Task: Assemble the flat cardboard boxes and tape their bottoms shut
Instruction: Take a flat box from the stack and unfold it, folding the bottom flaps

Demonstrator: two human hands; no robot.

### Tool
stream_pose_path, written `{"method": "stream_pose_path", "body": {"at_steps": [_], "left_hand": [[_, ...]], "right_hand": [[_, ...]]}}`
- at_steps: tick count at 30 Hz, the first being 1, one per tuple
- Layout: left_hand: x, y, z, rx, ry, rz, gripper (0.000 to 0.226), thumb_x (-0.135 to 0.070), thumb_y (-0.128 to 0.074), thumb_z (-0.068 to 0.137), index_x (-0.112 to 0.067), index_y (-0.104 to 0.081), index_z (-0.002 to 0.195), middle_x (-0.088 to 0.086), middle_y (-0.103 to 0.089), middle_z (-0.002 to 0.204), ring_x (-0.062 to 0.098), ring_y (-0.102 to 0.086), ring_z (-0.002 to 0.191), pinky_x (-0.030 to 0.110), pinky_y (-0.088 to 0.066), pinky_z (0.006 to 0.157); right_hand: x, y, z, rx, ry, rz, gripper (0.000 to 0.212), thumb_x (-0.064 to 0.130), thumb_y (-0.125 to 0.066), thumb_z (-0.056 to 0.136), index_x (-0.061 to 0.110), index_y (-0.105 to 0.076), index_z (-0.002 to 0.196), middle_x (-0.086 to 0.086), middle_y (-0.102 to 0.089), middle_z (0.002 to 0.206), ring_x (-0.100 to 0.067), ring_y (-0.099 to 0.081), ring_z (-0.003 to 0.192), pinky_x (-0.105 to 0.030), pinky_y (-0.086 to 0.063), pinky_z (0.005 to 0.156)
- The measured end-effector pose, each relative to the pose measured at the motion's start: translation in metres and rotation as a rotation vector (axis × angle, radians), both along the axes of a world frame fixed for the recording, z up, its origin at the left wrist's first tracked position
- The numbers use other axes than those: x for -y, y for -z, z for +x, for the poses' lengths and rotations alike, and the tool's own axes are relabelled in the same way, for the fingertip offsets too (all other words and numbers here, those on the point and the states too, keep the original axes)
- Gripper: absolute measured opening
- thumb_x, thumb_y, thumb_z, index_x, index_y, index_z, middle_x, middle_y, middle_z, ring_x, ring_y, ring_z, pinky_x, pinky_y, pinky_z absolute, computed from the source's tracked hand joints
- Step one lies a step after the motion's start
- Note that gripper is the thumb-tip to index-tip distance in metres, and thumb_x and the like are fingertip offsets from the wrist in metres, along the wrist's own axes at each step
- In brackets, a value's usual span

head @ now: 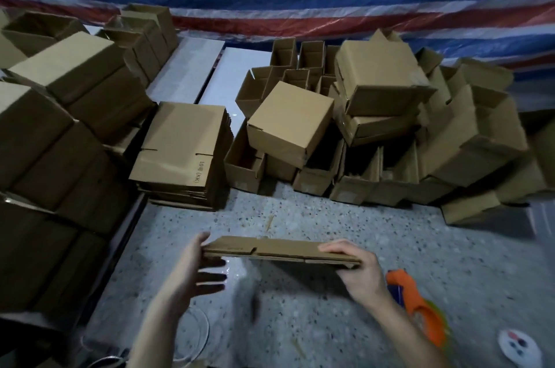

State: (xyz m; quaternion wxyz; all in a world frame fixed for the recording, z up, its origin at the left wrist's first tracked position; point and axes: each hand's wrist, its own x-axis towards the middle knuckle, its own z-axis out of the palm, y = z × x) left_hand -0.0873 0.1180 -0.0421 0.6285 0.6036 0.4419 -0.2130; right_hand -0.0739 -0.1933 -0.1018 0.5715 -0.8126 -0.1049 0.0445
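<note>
In the head view, the flat brown cardboard box (270, 250) is held in the air above the grey speckled floor (300, 331), seen almost edge-on. Its long axis runs across the view from left to right, with the right end a little lower.

The right hand (357, 271) grips that right end, fingers curled over the top face and the palm beneath. The left hand (195, 271) is at the opposite end with its fingers straight and spread below the card. Its thumb lies at the top left corner, touching rather than clamping. Both hands are at the box, one at each short end, so opening it out looks like a matter of pushing the two ends toward each other.

The orange tape dispenser (420, 304) lies on the floor just right of and below the box, nearer the right hand. The stack of flat brown cartons (180, 151) sits beyond the box's left end. The heap of assembled brown boxes (360, 127) lies beyond its right half.

The box's underside and its flap slots are mostly hidden. The left fingers are blurred. A clear ring (192, 334) below the box's left end is too faint to name.
</note>
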Motion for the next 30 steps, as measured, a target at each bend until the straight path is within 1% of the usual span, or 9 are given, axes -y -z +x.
{"method": "stream_pose_path", "body": {"at_steps": [2, 4, 7, 9, 13, 17, 21, 25, 30], "left_hand": [[0.025, 0.015, 0.004, 0.212, 0.051, 0.238, 0.057, -0.064, -0.041, 0.098, -0.014, -0.057, 0.121, 0.009, -0.062, 0.120, 0.030, -0.061, 0.107, 0.050, -0.052, 0.095], [0.050, 0.021, 0.003, 0.490, 0.096, 0.235, 0.061, -0.074, -0.050, 0.087, -0.026, -0.057, 0.124, -0.005, -0.061, 0.123, 0.016, -0.059, 0.115, 0.042, -0.048, 0.103], [0.083, 0.037, 0.005, 0.619, 0.251, 0.156, 0.062, -0.073, -0.069, 0.071, -0.040, -0.057, 0.123, -0.019, -0.060, 0.122, -0.004, -0.058, 0.110, 0.015, -0.048, 0.091], [0.099, 0.056, 0.006, 0.617, 0.340, 0.205, 0.063, -0.062, -0.078, 0.074, -0.037, -0.053, 0.127, -0.019, -0.058, 0.126, -0.003, -0.057, 0.113, 0.020, -0.048, 0.095], [0.118, 0.091, -0.005, 0.501, 0.387, 0.267, 0.060, -0.063, -0.073, 0.070, -0.030, -0.052, 0.116, -0.012, -0.062, 0.109, 0.008, -0.059, 0.106, 0.028, -0.051, 0.092], [0.126, 0.110, -0.017, 0.490, 0.387, 0.305, 0.043, -0.064, -0.075, 0.073, -0.036, -0.050, 0.094, -0.014, -0.065, 0.087, -0.001, -0.062, 0.084, 0.013, -0.048, 0.070], [0.131, 0.110, -0.016, 0.484, 0.375, 0.310, 0.039, -0.056, -0.077, 0.077, -0.030, -0.050, 0.090, -0.009, -0.063, 0.085, -0.007, -0.059, 0.078, 0.009, -0.044, 0.064], [0.132, 0.104, -0.011, 0.472, 0.331, 0.310, 0.043, -0.054, -0.079, 0.077, -0.021, -0.053, 0.083, -0.009, -0.061, 0.075, -0.009, -0.056, 0.066, 0.008, -0.040, 0.059], [0.130, 0.103, -0.001, 0.402, 0.337, 0.351, 0.050, -0.050, -0.086, 0.069, -0.014, -0.054, 0.079, -0.006, -0.064, 0.070, -0.006, -0.057, 0.057, 0.009, -0.040, 0.052]], "right_hand": [[0.023, 0.002, -0.007, -0.086, 0.069, -0.008, 0.045, -0.009, -0.080, 0.074, 0.031, -0.080, 0.092, 0.010, -0.076, 0.098, -0.009, -0.071, 0.098, -0.019, -0.052, 0.089], [0.041, 0.006, -0.012, -0.189, 0.167, -0.024, 0.048, -0.001, -0.084, 0.072, 0.044, -0.078, 0.086, 0.015, -0.076, 0.089, -0.004, -0.071, 0.088, -0.014, -0.052, 0.082], [0.070, 0.022, -0.016, -0.345, 0.302, 0.009, 0.024, 0.011, -0.087, 0.071, 0.030, -0.080, 0.084, 0.005, -0.078, 0.088, -0.016, -0.074, 0.088, -0.039, -0.059, 0.086], [0.081, 0.032, -0.020, -0.357, 0.368, -0.023, 0.026, 0.006, -0.086, 0.075, 0.026, -0.075, 0.088, 0.000, -0.077, 0.088, -0.024, -0.072, 0.089, -0.048, -0.057, 0.085], [0.073, 0.050, -0.035, -0.244, 0.540, -0.173, 0.061, 0.004, -0.087, 0.073, 0.037, -0.053, 0.111, 0.007, -0.066, 0.105, -0.019, -0.065, 0.096, -0.019, -0.052, 0.085], [0.057, 0.065, -0.047, -0.153, 0.645, -0.317, 0.098, 0.015, -0.092, 0.068, 0.019, -0.033, 0.147, -0.004, -0.051, 0.125, -0.023, -0.053, 0.114, -0.041, -0.049, 0.094], [0.044, 0.064, -0.054, -0.080, 0.642, -0.424, 0.064, 0.029, -0.092, 0.067, 0.023, -0.064, 0.124, -0.008, -0.041, 0.133, -0.027, -0.046, 0.126, -0.032, -0.038, 0.100], [0.042, 0.058, -0.057, -0.112, 0.621, -0.380, 0.048, 0.039, -0.086, 0.071, 0.023, -0.071, 0.114, -0.013, -0.040, 0.140, -0.028, -0.040, 0.135, -0.030, -0.034, 0.104], [0.041, 0.049, -0.050, -0.206, 0.658, -0.164, 0.040, 0.055, -0.065, 0.079, 0.029, -0.070, 0.109, -0.005, -0.037, 0.142, -0.026, -0.038, 0.136, -0.052, -0.046, 0.104]]}}
